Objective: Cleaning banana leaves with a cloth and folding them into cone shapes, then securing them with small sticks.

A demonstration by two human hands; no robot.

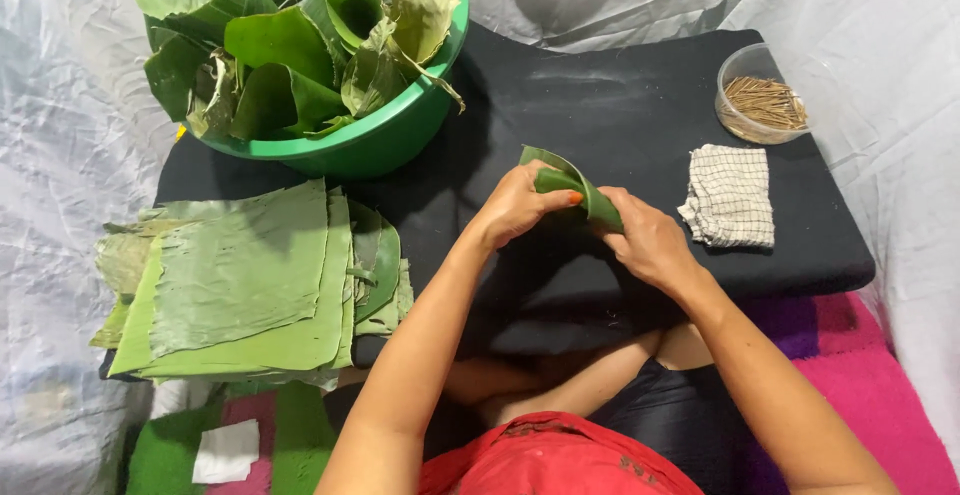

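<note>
Both of my hands hold one folded green leaf piece (560, 177) above the black board (640, 105). My left hand (518, 205) grips its left end, thumb on top. My right hand (650, 242) pinches the right end, where the leaf is rolled into a narrow fold. A stack of flat cut leaf sheets (250, 280) lies at the left on the board's edge. At the top left a green bowl (385, 140) is heaped with curled leaf pieces (290, 35).
A clear round container of thin wooden sticks (763, 103) stands at the back right. A folded checked cloth (732, 196) lies beside it. White sheeting surrounds the board. A pink mat (870, 395) lies at the lower right.
</note>
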